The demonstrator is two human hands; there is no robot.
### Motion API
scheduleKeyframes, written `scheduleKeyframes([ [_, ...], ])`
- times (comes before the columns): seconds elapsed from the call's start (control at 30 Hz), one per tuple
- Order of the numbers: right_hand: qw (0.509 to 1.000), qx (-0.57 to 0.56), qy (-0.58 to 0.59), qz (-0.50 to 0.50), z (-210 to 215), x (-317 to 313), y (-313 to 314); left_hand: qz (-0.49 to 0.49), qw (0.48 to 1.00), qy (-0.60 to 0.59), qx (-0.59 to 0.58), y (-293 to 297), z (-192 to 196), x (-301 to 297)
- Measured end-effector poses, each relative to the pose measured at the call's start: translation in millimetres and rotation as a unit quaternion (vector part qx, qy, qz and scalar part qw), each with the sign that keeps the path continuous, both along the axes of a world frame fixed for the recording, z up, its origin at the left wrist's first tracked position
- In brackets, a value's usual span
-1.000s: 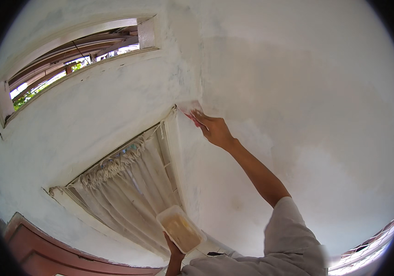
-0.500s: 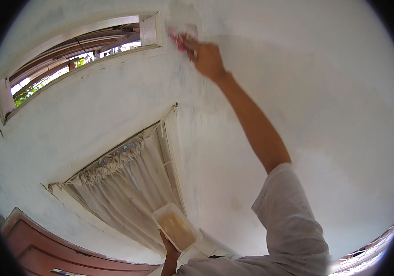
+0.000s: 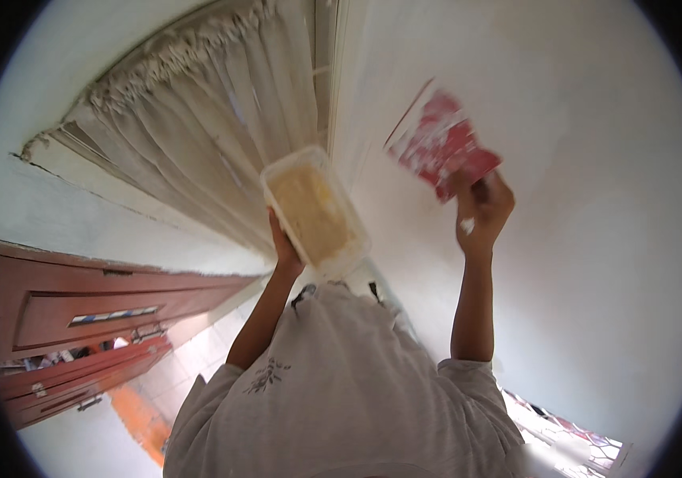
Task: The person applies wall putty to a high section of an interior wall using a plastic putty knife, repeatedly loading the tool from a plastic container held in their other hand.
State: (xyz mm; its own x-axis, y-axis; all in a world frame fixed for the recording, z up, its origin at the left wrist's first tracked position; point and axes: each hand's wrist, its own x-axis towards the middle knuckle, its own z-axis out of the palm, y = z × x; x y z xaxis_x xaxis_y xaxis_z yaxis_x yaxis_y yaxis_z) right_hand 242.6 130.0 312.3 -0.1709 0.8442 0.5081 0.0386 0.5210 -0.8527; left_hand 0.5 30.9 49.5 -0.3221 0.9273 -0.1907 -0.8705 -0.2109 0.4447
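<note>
A red plastic putty spreader (image 3: pixel 441 143), its broad blade smeared with white paste, is pinched in my right hand (image 3: pixel 485 209). The blade is slightly blurred and held up in front of the white wall; whether it touches the wall I cannot tell. A white dab shows on that hand near the wrist. My left hand (image 3: pixel 286 245) grips a translucent rectangular plastic tub (image 3: pixel 361 237) along its left side. The tub is tilted so that its inside shows, with cream-coloured paste (image 3: pixel 313 213) across the bottom. The fingers under the tub are hidden.
A gathered beige curtain (image 3: pixel 189 119) hangs over a window behind the tub. The white wall (image 3: pixel 596 199) fills the right side. At lower left are reddish-brown door panels (image 3: pixel 102 295) and a tiled floor (image 3: pixel 209 346). A bright grille (image 3: pixel 588 438) shows at lower right.
My right hand has come down from the wall beside the upper window, bringing the spreader nearer the tub. The view has tilted downward, and the tub now shows higher in it.
</note>
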Motion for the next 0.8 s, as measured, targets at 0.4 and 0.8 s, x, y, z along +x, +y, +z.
scheduleKeyframes([
  [0.4, 0.907, -0.060, -0.416, 0.028, -92, -48, -65, 0.014, 0.987, 0.154, -0.050, -4, -25, 43],
  [0.8, 0.921, -0.097, -0.364, 0.095, -136, -64, -69, -0.018, 0.977, 0.206, -0.060, -15, -22, 42],
])
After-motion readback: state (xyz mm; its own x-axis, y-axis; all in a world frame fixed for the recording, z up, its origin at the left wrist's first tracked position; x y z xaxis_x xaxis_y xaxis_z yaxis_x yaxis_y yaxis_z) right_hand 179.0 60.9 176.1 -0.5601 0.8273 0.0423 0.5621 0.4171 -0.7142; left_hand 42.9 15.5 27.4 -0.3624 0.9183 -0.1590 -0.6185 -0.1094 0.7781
